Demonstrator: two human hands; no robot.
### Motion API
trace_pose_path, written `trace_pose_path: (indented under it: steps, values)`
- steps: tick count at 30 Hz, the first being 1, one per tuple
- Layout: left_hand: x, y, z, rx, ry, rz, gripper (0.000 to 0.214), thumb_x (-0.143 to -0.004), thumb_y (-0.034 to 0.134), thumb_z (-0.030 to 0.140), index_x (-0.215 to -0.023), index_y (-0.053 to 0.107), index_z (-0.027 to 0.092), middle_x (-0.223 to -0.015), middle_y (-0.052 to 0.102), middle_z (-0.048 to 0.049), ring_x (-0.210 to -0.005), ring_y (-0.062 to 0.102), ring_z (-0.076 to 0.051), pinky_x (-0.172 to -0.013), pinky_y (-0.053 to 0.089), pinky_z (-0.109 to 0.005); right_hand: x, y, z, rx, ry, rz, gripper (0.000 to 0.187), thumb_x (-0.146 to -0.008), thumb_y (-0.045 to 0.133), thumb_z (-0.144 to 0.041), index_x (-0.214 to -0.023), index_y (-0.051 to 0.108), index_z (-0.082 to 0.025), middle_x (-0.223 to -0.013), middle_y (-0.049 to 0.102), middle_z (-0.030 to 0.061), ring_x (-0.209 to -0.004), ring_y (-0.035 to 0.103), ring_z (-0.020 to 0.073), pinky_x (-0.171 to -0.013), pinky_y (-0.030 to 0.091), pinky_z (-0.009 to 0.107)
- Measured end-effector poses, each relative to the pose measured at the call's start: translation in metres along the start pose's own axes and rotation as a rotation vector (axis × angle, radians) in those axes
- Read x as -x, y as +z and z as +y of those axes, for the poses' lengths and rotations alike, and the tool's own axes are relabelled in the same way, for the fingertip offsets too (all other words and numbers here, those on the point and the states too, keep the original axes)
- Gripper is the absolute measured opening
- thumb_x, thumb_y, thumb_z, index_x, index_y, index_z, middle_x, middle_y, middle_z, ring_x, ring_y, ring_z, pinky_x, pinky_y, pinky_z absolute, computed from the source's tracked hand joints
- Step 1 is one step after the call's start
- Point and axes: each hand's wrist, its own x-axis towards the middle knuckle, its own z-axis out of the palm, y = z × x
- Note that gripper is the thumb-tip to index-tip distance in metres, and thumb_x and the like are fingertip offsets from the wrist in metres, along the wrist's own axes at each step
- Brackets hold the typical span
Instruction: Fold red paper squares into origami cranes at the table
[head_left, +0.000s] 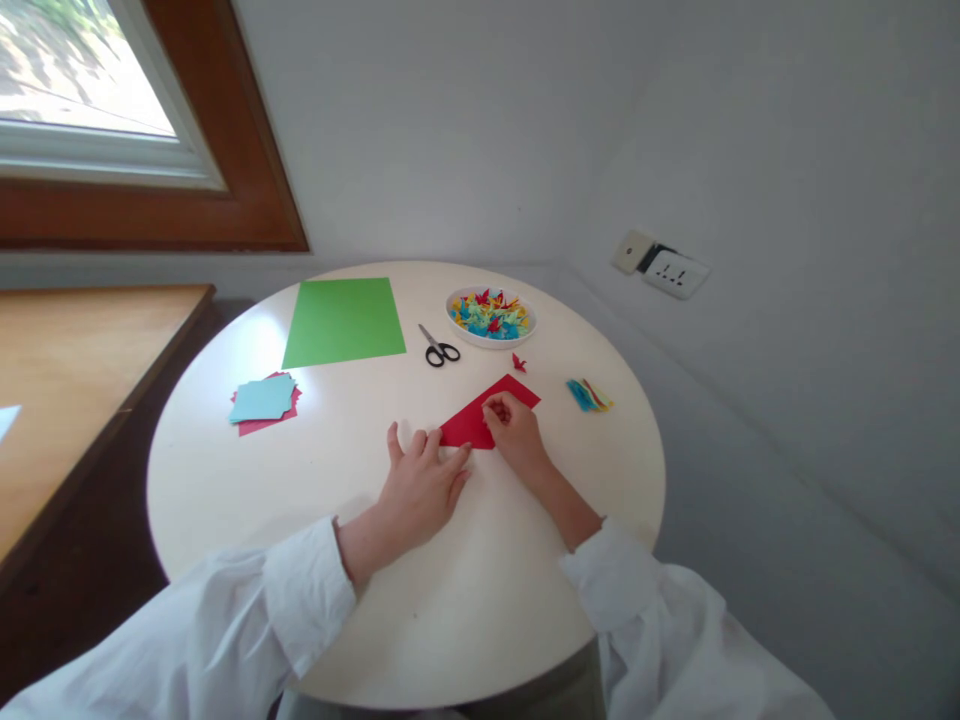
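A sheet of red paper (475,420) lies on the white round table in front of me, with its long edge running up to the right. My left hand (421,480) rests with fingers spread, the fingertips touching the paper's left corner and lower edge. Over the middle of the paper is my right hand (516,432), its fingers curled and pressed together at the paper; exactly what lies between the fingertips is partly hidden. Just beyond the paper sits a small red folded paper crane (519,363).
Farther back are black-handled scissors (438,350), a large green sheet (345,322) and a white oval dish (492,343) of colourful folded paper pieces. Stacked blue and red paper squares (264,400) lie left; thin coloured paper pieces (589,395) lie right. A wall socket (673,272) is beyond.
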Motion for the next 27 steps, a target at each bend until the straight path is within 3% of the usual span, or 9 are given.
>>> trace_pose_path:
  steps: [4, 11, 20, 27]
  values:
    - [0.006, -0.004, -0.003, 0.026, -0.023, 0.014, 0.033, -0.091, 0.033, 0.028, -0.112, 0.057, 0.023, -0.117, 0.057, -0.0123, -0.101, 0.052, -0.027, -0.097, 0.017, -0.068, -0.001, 0.001, 0.001, 0.025, -0.008, 0.002, 0.009, -0.073, 0.048, -0.026, -0.069, 0.053, -0.019, -0.065, 0.06, 0.0013, -0.062, 0.056, 0.0154, -0.06, 0.046, 0.028]
    - [0.011, -0.01, -0.009, 0.022, -0.08, 0.024, 0.03, -0.09, 0.033, 0.024, -0.102, 0.06, 0.019, -0.116, 0.059, -0.0112, -0.106, 0.05, -0.029, -0.098, 0.014, -0.069, -0.001, 0.0, -0.002, 0.045, -0.027, -0.024, 0.008, -0.071, 0.047, -0.024, -0.069, 0.053, -0.018, -0.067, 0.06, 0.0025, -0.065, 0.056, 0.0163, -0.063, 0.045, 0.029]
    - [0.021, -0.015, -0.016, -0.038, -0.133, 0.053, 0.032, -0.09, 0.031, 0.025, -0.105, 0.059, 0.018, -0.113, 0.059, -0.0131, -0.108, 0.049, -0.03, -0.099, 0.014, -0.069, -0.002, 0.002, 0.003, 0.043, -0.04, -0.024, 0.009, -0.07, 0.047, -0.024, -0.068, 0.053, -0.018, -0.064, 0.059, 0.0009, -0.064, 0.056, 0.0156, -0.062, 0.045, 0.029]
    - [0.026, -0.014, -0.018, -0.094, -0.151, 0.146, 0.034, -0.089, 0.033, 0.024, -0.104, 0.06, 0.012, -0.126, 0.053, -0.0188, -0.119, 0.045, -0.033, -0.104, 0.01, -0.065, -0.004, 0.005, 0.005, 0.036, -0.046, -0.021, 0.01, -0.071, 0.048, -0.026, -0.068, 0.054, -0.018, -0.063, 0.06, 0.0009, -0.061, 0.056, 0.015, -0.06, 0.045, 0.028]
